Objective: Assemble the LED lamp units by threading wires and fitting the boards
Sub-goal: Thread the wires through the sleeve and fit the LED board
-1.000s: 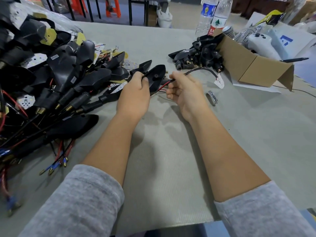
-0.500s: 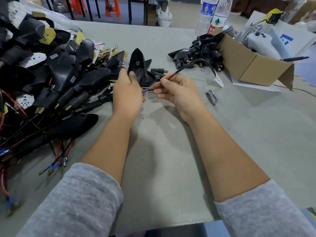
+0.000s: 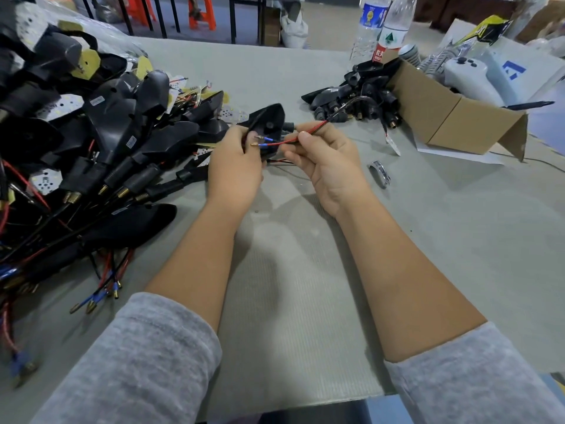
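My left hand (image 3: 234,166) grips a black lamp housing (image 3: 266,120), held tilted above the grey table mat. My right hand (image 3: 325,157) pinches a red and black wire pair (image 3: 315,131) between thumb and fingers. The wire's two brass tips with blue sleeves (image 3: 263,141) lie across the open side of the housing, close to my left thumb. Behind my right hand the wire arches back to a small white LED board (image 3: 393,145) that rests on the table.
A big heap of black housings with wires and white boards (image 3: 91,133) fills the left. A smaller pile of black housings (image 3: 354,99) lies by an open cardboard box (image 3: 452,117). Two water bottles (image 3: 385,26) stand behind. A metal ring (image 3: 380,173) lies right of my hands.
The left hand has tilted the housing from upright toward the right. The right hand has slid along the wire and brought its blue-sleeved tips over the housing.
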